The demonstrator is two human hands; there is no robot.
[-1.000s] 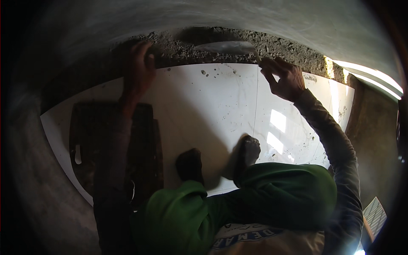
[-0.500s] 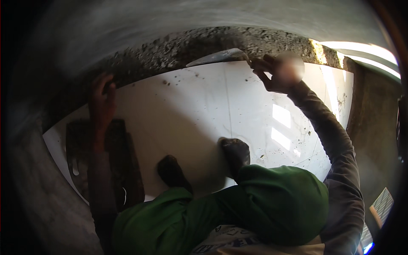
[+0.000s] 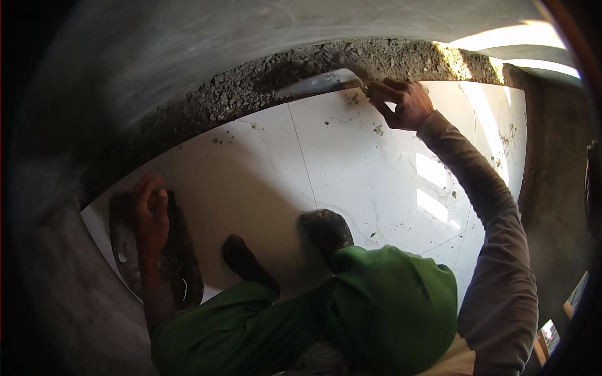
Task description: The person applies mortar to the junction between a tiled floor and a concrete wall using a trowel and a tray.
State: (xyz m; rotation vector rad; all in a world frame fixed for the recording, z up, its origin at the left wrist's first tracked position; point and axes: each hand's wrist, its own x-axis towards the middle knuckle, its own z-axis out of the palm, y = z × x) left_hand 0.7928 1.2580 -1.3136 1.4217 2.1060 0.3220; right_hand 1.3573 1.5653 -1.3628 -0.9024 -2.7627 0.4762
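Observation:
My right hand (image 3: pixel 411 105) grips the handle of a trowel (image 3: pixel 323 81), whose blade lies flat along the strip of rough grey mortar (image 3: pixel 232 94) at the foot of the wall. The trowel's blade is partly blurred, with its tip pointing left. At the left, my left hand (image 3: pixel 150 216) hangs over a dark container-like thing (image 3: pixel 122 241) with an oval slot in its side. Its fingers are loosely bent and apart, with nothing in them. Whether that hand touches the dark thing, I cannot tell.
White glossy tiles (image 3: pixel 269 169) form the floor, sprinkled with mortar crumbs. My dark shoes (image 3: pixel 329 232) stand on them. A smooth grey wall (image 3: pixel 207 37) curves along the far side, and a brown strip (image 3: pixel 545 138) borders the tiles at right. Sunlight patches fall there.
My left hand has drawn back from beside the mortar strip toward me, over the dark thing. The right hand keeps its hold on the trowel at the strip. The whole view has shifted slightly.

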